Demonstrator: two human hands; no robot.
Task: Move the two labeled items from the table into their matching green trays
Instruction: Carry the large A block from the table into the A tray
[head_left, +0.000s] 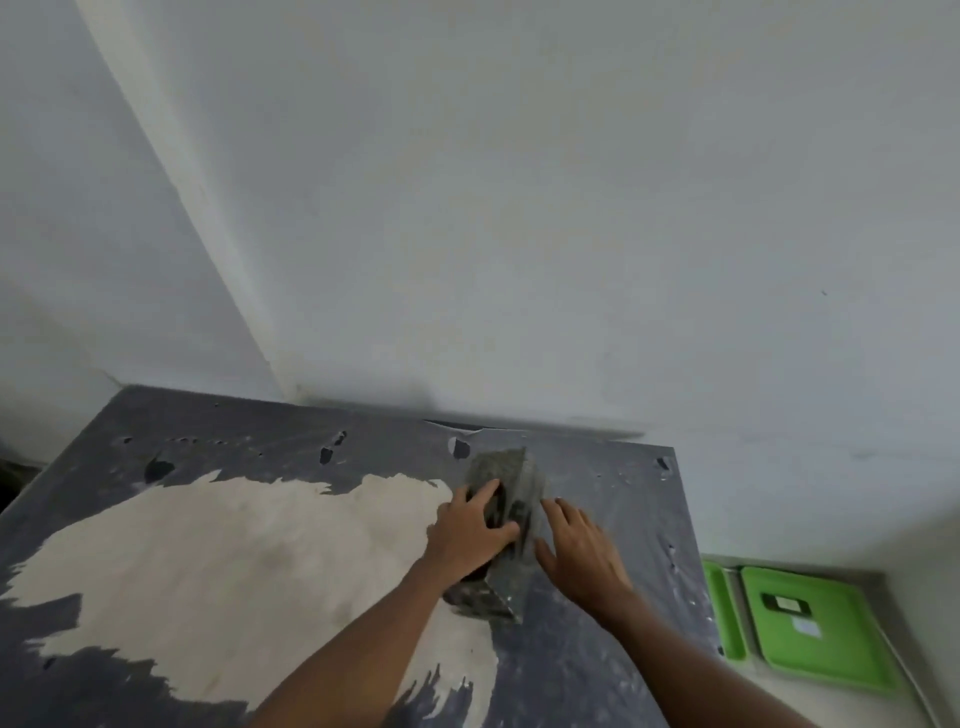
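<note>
Far left, the white wall (467, 208) meets in a corner above the desk (249, 431), whose dark grey coating is worn away to a big pale bare patch (234, 561) across its middle. Dark chips and holes dot the back edge.

Moving in toward centre, the left hand (470, 530) is down on a grey, grimy trowel-like tool (506, 525) lying on the desk near the back right. The fingers are curled round what looks like its dark handle, thumb out to the right, so this hand has a closed grip on it. The tool's flat blade runs from near the wall toward the camera, its near corner poking out beneath the left wrist. Any label on it is too blurred to make out.

Just right of that, the right hand (579, 556) lies flat with the fingers spread and extended, open, holding nothing, fingertips against the tool's right edge.

Further right, past the desk's edge and lower down, two green trays sit side by side: a narrow sliver of one (724, 613), then the fuller tray (826, 639), which carries a dark rectangular piece with a small white tag.
</note>
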